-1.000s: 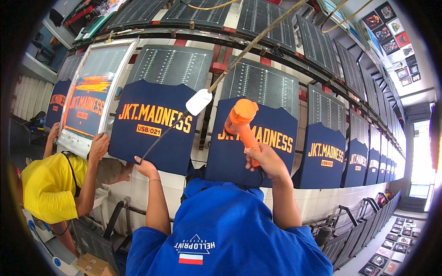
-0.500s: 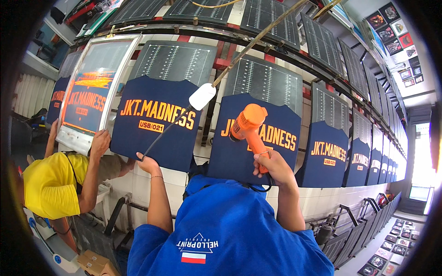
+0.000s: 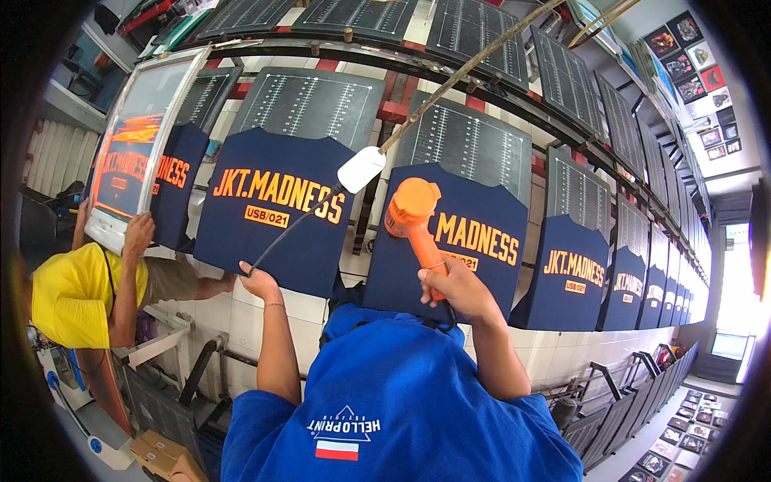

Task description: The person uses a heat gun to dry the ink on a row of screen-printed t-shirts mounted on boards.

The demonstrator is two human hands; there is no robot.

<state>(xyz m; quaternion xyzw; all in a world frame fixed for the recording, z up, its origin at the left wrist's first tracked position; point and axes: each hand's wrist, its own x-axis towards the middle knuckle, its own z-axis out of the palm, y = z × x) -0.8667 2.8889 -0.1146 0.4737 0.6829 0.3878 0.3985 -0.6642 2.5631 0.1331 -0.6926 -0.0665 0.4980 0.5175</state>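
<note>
My right hand [image 3: 464, 294] grips the handle of an orange heat gun [image 3: 421, 233]. The gun's round head hovers over a navy shirt [image 3: 490, 277] with orange lettering, covering part of the print. My left hand [image 3: 259, 286] is at the front edge of the neighbouring navy shirt [image 3: 249, 241], fingers closed around a black cord [image 3: 291, 228]. That cord slants up across the shirt to a white power socket [image 3: 361, 169] on the end of a wooden pole [image 3: 466, 68]. Both shirts lie flat on dark pallets [image 3: 309, 104] marked with white scales.
At the left, a person in a yellow shirt [image 3: 68, 297] holds a framed printing screen [image 3: 148, 128] streaked with orange ink. More printed shirts [image 3: 574, 269] line the row to the right. Behind runs a metal rail [image 3: 385, 50] with further pallets. A cardboard box [image 3: 165, 456] sits lower left.
The heat gun and my right hand have shifted left, uncovering more lettering. The other person has moved left with the screen, exposing another printed shirt. My left hand stays at about the same spot.
</note>
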